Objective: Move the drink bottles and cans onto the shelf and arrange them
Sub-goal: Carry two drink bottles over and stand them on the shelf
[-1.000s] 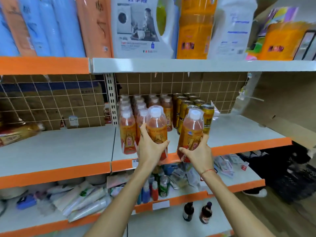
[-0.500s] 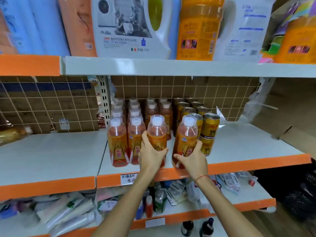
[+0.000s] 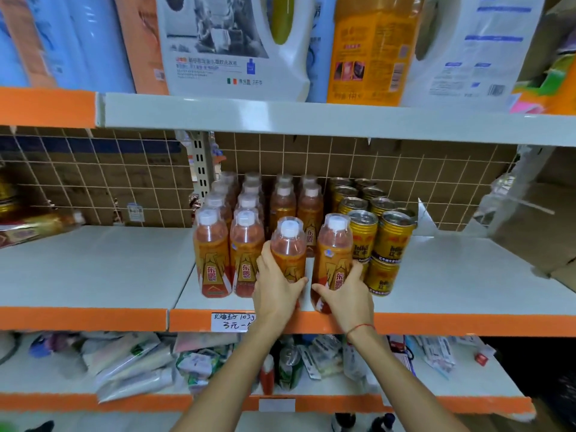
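Observation:
My left hand [image 3: 276, 286] grips an orange drink bottle with a white cap [image 3: 288, 244] near the front edge of the grey middle shelf [image 3: 452, 275]. My right hand [image 3: 346, 296] grips a second, matching bottle [image 3: 332, 247] just to its right. Both bottles stand upright at the front of the rows. To their left, several matching bottles [image 3: 212, 244] run in rows back to the wire grid. Gold cans [image 3: 392, 235] stand stacked in rows right of my right hand's bottle, close against it.
Large detergent jugs [image 3: 230, 45] fill the shelf above. A handwritten price tag [image 3: 232, 321] hangs on the orange shelf lip. Packets and tubes [image 3: 134, 363] clutter the shelf below. A cardboard box [image 3: 542, 219] sits at the right end. The shelf's left section [image 3: 93, 266] is bare.
Both hands have carried their bottles forward and down onto the middle shelf, into the front of the rows. The view has moved closer to the shelf.

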`<action>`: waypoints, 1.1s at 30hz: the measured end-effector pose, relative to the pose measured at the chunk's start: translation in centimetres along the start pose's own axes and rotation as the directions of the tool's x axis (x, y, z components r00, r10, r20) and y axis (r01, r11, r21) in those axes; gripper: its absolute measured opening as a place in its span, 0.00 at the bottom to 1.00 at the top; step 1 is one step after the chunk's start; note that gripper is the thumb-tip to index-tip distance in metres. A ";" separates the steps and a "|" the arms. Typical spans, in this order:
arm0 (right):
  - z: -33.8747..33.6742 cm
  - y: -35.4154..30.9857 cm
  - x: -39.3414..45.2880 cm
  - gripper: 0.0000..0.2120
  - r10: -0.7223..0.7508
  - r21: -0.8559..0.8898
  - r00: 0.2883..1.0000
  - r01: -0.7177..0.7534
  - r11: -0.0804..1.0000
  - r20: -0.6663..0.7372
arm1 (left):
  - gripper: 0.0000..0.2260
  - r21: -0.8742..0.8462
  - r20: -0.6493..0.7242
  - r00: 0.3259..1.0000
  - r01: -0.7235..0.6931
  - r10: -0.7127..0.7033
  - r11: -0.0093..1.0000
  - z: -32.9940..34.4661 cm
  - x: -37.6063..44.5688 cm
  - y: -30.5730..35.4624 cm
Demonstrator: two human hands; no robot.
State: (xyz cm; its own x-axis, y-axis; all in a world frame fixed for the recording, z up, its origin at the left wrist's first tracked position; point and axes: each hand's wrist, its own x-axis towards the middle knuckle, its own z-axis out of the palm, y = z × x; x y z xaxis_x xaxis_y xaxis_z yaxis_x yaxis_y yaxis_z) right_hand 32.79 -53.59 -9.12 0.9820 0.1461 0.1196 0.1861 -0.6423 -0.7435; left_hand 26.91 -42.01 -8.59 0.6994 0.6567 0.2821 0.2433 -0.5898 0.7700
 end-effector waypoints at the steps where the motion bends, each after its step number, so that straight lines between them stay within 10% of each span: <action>1: -0.2 -0.2 -0.1 0.41 -0.037 0.009 0.999 0.037 0.999 0.001 | 0.46 0.011 -0.008 0.999 -0.049 0.049 0.999 -0.4 -0.2 0.2; 7: 0.6 -0.1 0.4 0.41 -0.065 -0.040 0.998 0.065 0.997 -0.006 | 0.47 0.297 0.118 0.876 -0.480 0.467 0.825 -4.6 2.4 2.5; 12: 1.6 -0.1 0.3 0.42 -0.081 -0.031 0.997 0.080 0.996 -0.019 | 0.51 0.496 0.548 0.736 -0.669 0.398 0.554 -7.1 6.4 4.6; 19: -0.3 0.6 0.1 0.49 -0.223 -0.082 0.974 0.219 0.972 -0.049 | 0.49 0.465 0.585 0.696 -0.708 0.416 0.532 -6.9 7.6 4.2; 23: -3.6 -0.8 1.3 0.47 -0.541 -0.098 0.836 0.533 0.840 -0.090 | 0.47 0.419 0.586 0.694 -0.702 0.419 0.576 -6.9 7.8 3.9; 33: -7.8 -8.0 6.8 0.40 -0.471 -0.402 0.679 0.723 0.562 0.563 | 0.43 0.479 0.595 0.731 -0.656 0.334 0.583 -6.5 9.3 5.1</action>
State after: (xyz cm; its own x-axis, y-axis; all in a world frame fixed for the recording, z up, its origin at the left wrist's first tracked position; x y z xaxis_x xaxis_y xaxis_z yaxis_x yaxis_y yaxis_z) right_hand 38.28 -53.33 2.74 0.5615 0.8252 0.0612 0.8272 -0.5579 -0.0676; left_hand 30.29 -35.88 1.69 0.9925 0.0036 0.1224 0.0049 -0.9999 -0.0107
